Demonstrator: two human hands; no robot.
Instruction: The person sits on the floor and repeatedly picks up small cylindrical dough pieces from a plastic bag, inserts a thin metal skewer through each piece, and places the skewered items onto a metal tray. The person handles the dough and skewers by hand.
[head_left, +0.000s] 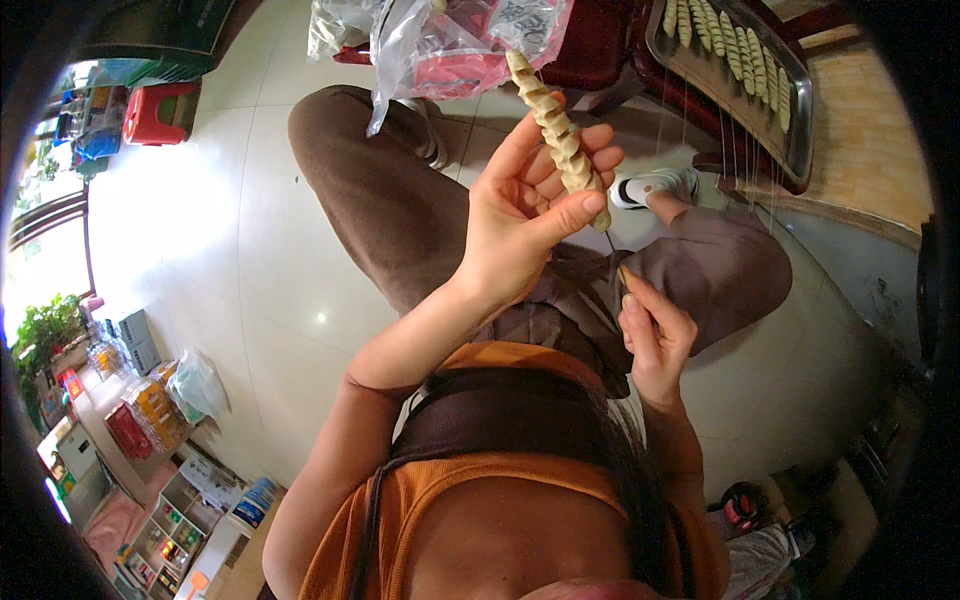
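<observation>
My left hand (536, 191) holds a pale, spiral-ridged stick of food (559, 135), perhaps dough, tilted with its upper end leaning left. The thumb presses near its lower end, while the fingers curl behind it. A thin dark skewer (611, 244) comes out of that lower end. Below it, my right hand (656, 330) pinches the skewer between thumb and forefinger. At the upper right, a metal tray (727, 112) bears several similar spiral sticks (739, 56) side by side. Thin skewers hang from them past the tray's near edge.
A clear and pink plastic bag (465, 60) rests on a dark red chair (589, 41) ahead. The tray lies on another dark red seat beside a wooden surface (870, 142). A red plastic stool (157, 112) and packaged goods (154, 409) stand left on the tiled floor (292, 247).
</observation>
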